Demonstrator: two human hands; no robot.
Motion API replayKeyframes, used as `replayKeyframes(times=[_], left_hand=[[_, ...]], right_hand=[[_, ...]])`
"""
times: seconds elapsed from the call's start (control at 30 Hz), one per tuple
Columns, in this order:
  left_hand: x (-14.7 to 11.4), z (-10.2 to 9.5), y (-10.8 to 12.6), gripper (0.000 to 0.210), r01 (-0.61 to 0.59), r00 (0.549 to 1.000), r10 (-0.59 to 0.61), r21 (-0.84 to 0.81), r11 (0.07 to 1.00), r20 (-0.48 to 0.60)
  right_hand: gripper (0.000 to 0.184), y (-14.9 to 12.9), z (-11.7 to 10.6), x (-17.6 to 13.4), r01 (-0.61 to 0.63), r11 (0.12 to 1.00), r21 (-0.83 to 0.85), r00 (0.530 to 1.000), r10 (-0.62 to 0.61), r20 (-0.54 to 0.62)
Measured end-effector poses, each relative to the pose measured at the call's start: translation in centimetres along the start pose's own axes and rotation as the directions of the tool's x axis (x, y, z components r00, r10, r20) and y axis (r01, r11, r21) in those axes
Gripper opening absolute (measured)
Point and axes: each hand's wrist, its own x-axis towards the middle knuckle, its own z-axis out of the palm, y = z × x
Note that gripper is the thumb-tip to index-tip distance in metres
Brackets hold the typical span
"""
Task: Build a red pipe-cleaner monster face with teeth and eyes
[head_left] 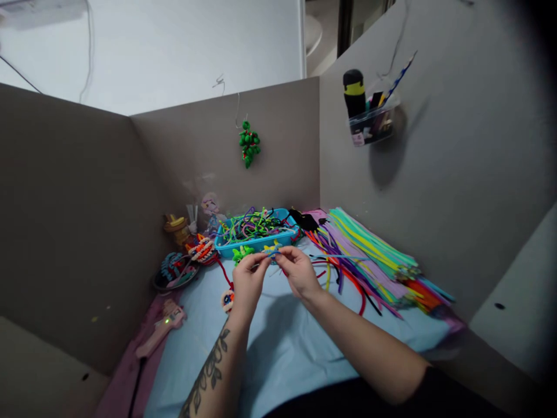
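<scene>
Both hands meet over the middle of the blue-covered table, just in front of the blue tray. My left hand pinches one end of a small bent piece of blue pipe cleaner. From the other side my right hand pinches the same piece between thumb and fingers. A straight length of blue pipe cleaner sticks out to the right behind my right hand. Close behind the fingers are a green pipe-cleaner figure and something yellow and blue, partly hidden. A round orange, white and blue piece lies beside my left wrist.
A blue tray holds tangled pipe cleaner scraps. Bundles of coloured pipe cleaners lie right. At left are a pink glue gun, a dark bowl and an orange-white figure. Grey panels enclose the table.
</scene>
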Motion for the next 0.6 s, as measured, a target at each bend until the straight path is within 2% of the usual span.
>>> replayKeyframes(times=[0.1, 0.2, 0.37, 0.5, 0.6], left_hand=[[0.0, 0.4, 0.1, 0.018, 0.042, 0.999, -0.041, -0.042, 0.998, 0.027], [-0.2, 0.7, 0.2, 0.018, 0.037, 0.999, -0.037, -0.063, 0.997, 0.008], [-0.3, 0.6, 0.2, 0.019, 0.022, 1.0, -0.022, -0.055, 0.998, 0.002], [0.0, 0.1, 0.1, 0.016, -0.018, 0.998, 0.019, -0.026, 1.0, 0.056], [0.1, -0.4, 0.0, 0.014, -0.105, 0.99, 0.101, 0.042, 0.994, 0.103]], right_hand=[[0.024, -0.1, 0.3, -0.2, -0.049, 0.995, 0.085, 0.998, 0.051, -0.028], [0.024, -0.1, 0.5, -0.3, -0.081, 0.989, 0.124, 0.995, 0.087, -0.042], [0.021, -0.1, 0.4, -0.4, -0.096, 0.995, 0.004, 0.995, 0.096, 0.027], [0.018, -0.2, -0.4, 0.0, 0.0, 0.985, -0.17, 0.992, 0.021, 0.122], [0.011, -0.6, -1.1, 0.3, 0.183, 0.908, -0.378, 0.97, -0.105, 0.219]])
